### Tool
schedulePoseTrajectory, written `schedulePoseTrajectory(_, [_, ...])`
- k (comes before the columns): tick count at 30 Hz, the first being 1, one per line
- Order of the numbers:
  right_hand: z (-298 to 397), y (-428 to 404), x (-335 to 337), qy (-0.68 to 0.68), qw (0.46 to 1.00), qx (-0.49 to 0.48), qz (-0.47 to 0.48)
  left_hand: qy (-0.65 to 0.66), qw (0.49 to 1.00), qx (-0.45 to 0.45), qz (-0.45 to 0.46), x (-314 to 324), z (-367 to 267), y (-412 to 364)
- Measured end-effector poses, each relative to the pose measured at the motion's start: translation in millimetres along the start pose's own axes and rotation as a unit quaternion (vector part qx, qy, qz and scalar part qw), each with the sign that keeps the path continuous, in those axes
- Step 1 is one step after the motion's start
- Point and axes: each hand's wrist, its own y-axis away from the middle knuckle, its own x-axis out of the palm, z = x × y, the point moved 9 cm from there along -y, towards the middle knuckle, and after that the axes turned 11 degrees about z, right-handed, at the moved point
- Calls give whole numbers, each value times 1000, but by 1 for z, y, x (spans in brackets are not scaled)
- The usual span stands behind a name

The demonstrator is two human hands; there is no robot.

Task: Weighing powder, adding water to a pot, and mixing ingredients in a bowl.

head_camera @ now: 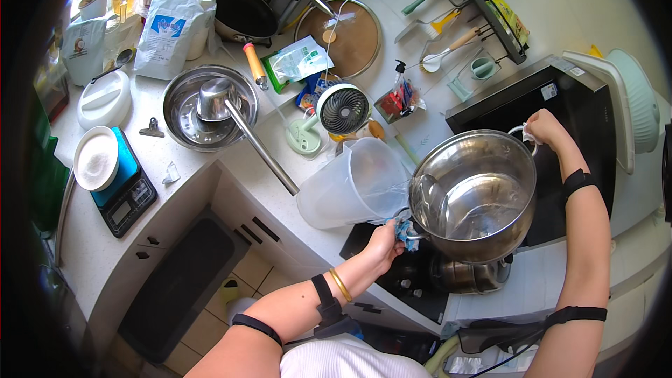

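Observation:
A large two-handled stainless steel pot [472, 205] is tilted towards a translucent plastic pitcher [328, 189]. Clear liquid [395, 189] appears to run over the pot's left rim into the pitcher's mouth. My left hand [384, 245] grips the near handle through a crumpled blue patterned cloth [407, 232]. With a piece of white cloth or paper [530, 135] in its fingers, my right hand [547, 127] holds the far handle. The pitcher leans, its mouth facing the pot. How full it is, I cannot tell.
Behind the pitcher stands a small green fan [344, 109]. A steel basin [176, 123] holds a long-handled ladle [262, 147], whose handle reaches towards the pitcher. Left, a bowl of white granules [95, 160] rests on a kitchen scale [126, 210]. Below the pot is a black cooktop [386, 273] with another pot [462, 275].

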Motion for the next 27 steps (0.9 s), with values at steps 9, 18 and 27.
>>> schedulePoseTrajectory(9, [9,7,-3,-2,1000,-1,-12,-1,1000,-8,-2,0,1,0])
schedulePoseTrajectory(18, [5,3,-3,4,1000,-2,-5,-4,1000,-9,-6,0,4,-3])
schedulePoseTrajectory(27, [8,5,-5,-14,1000,3,2,-1,1000,-8,-3,2,6,-6])
